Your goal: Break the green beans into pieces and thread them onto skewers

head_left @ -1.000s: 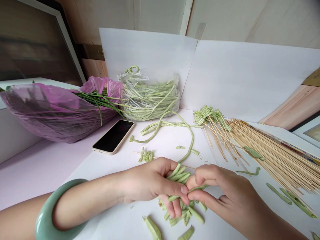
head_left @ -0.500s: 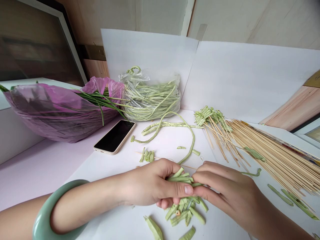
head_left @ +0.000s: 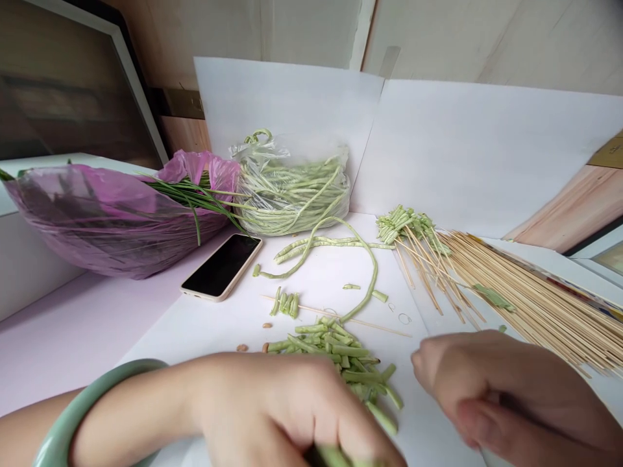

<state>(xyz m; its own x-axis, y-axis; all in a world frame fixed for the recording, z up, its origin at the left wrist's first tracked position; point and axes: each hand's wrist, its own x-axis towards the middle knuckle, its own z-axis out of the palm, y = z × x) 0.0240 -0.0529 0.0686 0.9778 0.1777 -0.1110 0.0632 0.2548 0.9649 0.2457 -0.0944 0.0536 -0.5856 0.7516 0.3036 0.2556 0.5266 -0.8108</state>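
Note:
My left hand (head_left: 277, 405), a green bangle (head_left: 92, 415) on its wrist, reaches low across the front of the table. Its fingers are bent down, and green bean pieces (head_left: 333, 455) show in the gap below its knuckles; the fingertips are out of sight. Just beyond it lies a pile of cut long bean pieces (head_left: 335, 347), partly covered by the hand. To the right, my right hand (head_left: 481, 389) is curled closed above the white sheet, slightly blurred, its palm hidden. Behind the pile, a thin skewer (head_left: 360, 322) carries several bean pieces (head_left: 285, 303) at its left end.
Whole long beans (head_left: 335, 243) lie beyond, before a clear bag of beans (head_left: 296, 188). A phone (head_left: 221, 266) and a purple bag (head_left: 121, 220) are at left. Bare skewers (head_left: 535, 292) and loaded bean skewers (head_left: 406, 224) lie at right.
The bean pieces held between both hands now lie on the pile. My left hand has come down toward me; my right hand has drawn away to the right and curled.

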